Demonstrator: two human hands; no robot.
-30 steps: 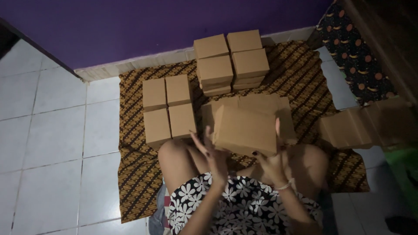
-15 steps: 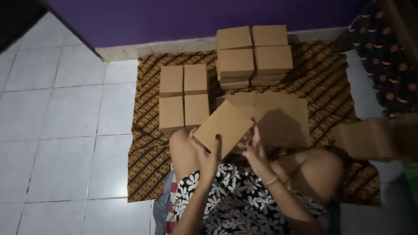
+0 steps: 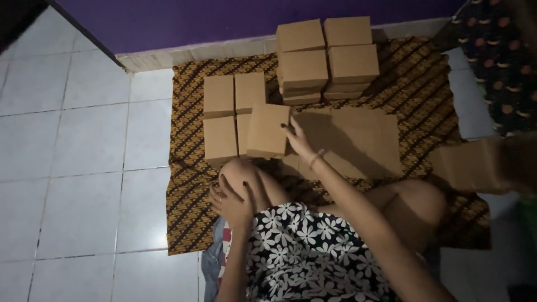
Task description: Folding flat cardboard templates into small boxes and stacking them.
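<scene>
Right hand [image 3: 299, 140] grips one folded cardboard box [image 3: 267, 130], fingers on its right edge, over near-left group of four boxes [image 3: 219, 96] on patterned mat [image 3: 184, 184]. Left hand [image 3: 232, 198] flat on knee, holding nothing. Four box stacks [image 3: 327, 56] at mat's far edge.

Brown boxes [image 3: 267, 131], batik mat [image 3: 417, 84], purple wall [image 3: 224, 22]

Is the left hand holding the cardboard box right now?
No, the left hand rests on the person's knee, while the right hand alone holds the cardboard box at its edge.
</scene>
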